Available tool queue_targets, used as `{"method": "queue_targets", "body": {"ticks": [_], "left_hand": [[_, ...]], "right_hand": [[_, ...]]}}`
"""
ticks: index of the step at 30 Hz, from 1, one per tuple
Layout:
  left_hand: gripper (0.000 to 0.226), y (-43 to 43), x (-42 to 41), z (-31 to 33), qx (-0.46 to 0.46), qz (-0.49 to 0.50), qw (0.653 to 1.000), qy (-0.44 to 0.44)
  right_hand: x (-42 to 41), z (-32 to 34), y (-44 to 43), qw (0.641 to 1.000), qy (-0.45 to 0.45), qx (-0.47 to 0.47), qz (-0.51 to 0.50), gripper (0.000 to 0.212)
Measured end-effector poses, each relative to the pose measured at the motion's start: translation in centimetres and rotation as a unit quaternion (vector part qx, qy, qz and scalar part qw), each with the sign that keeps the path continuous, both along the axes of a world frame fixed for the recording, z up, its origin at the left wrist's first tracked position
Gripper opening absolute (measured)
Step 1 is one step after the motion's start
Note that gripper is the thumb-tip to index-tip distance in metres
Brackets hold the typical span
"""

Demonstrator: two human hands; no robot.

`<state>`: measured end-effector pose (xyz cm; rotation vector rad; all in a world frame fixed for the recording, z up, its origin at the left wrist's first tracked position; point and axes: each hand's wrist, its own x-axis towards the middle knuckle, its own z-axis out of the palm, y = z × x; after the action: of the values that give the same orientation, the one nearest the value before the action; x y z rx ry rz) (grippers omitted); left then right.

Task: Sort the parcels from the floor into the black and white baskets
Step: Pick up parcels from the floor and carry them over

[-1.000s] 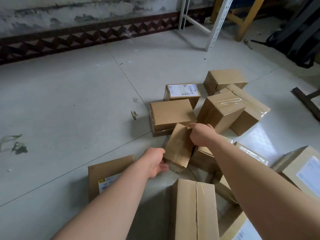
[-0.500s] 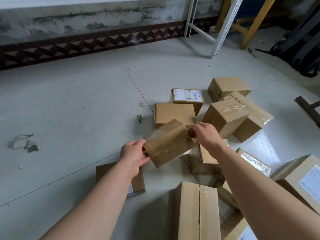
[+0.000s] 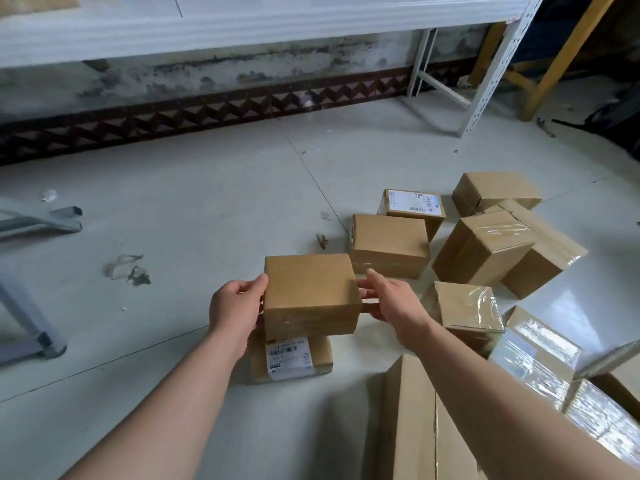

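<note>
At the centre of the frame, the left grip (image 3: pixel 235 306) holds the left side of a plain brown parcel (image 3: pixel 311 296). Its thumb is hooked over the top edge and its fingers are hidden behind the cardboard. The right grip (image 3: pixel 391 303) is wide, with fairly straight fingers laid against the parcel's right side. Whether they press or only steady it cannot be told.

Between the two, the parcel sits roughly level and seems lifted clear of the floor (image 3: pixel 173 220). In the picture it overlaps a flat labelled parcel (image 3: pixel 291 358) lying on the tiles just below it. Further out, toward the right and upper right, more parcels are scattered:
- a plain box (image 3: pixel 389 244)
- a small box with a white label (image 3: pixel 412 206)
- a taped box (image 3: pixel 481 247) leaning among others

A large carton (image 3: pixel 415 420) fills the lower edge of the frame. A white shelf (image 3: pixel 242 26) runs along the top.

The step in hand looks like the pick-up of one parcel, with most of the sorting left to do. Neither basket is in view. The next move therefore likely calls for turning toward the baskets, choosing black or white, and keeping both sides supported on the way. The faces that show carry no label, so the parcel may need turning first.
</note>
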<state>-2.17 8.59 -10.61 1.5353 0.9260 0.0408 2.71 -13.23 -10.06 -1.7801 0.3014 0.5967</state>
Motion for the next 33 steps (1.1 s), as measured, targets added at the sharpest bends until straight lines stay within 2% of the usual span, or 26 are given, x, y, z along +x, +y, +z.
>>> {"method": "queue_targets", "body": {"ticks": [3,11,16,19,24,28,33], "left_hand": [[0.029,1.3,-1.8,-0.8,-0.016,0.012,1.0,0.013],[0.034,2.7,-3.4,-2.9,-0.091,-0.004,0.992,0.085],[0.043,2.7,-2.6,-3.0,-0.041,-0.017,0.996,0.081],[0.06,2.6,-1.8,-3.6,-0.05,-0.045,0.994,0.084],[0.047,2.1,-2.0,-3.4,-0.134,-0.013,0.984,0.12],[0.06,1.8,-3.1,-4.3,-0.21,-0.02,0.967,0.143],[0.054,1.8,-3.3,-4.8,-0.212,-0.036,0.966,0.144]], "right_hand": [[-0.6,-0.2,1.2,1.0,0.012,0.009,0.006,0.038],[-0.8,-3.4,3.2,0.997,0.068,-0.041,-0.002,0.043],[-0.6,-4.0,2.9,0.995,0.091,-0.05,0.002,0.041],[-0.3,-3.8,2.6,0.995,0.097,-0.028,-0.009,0.041],[-0.7,-4.6,2.5,0.99,0.141,-0.002,0.003,0.048],[-1.7,-6.0,3.3,0.982,0.182,0.023,0.044,0.061],[-1.8,-7.1,3.7,0.977,0.187,0.065,0.078,0.058]]}}
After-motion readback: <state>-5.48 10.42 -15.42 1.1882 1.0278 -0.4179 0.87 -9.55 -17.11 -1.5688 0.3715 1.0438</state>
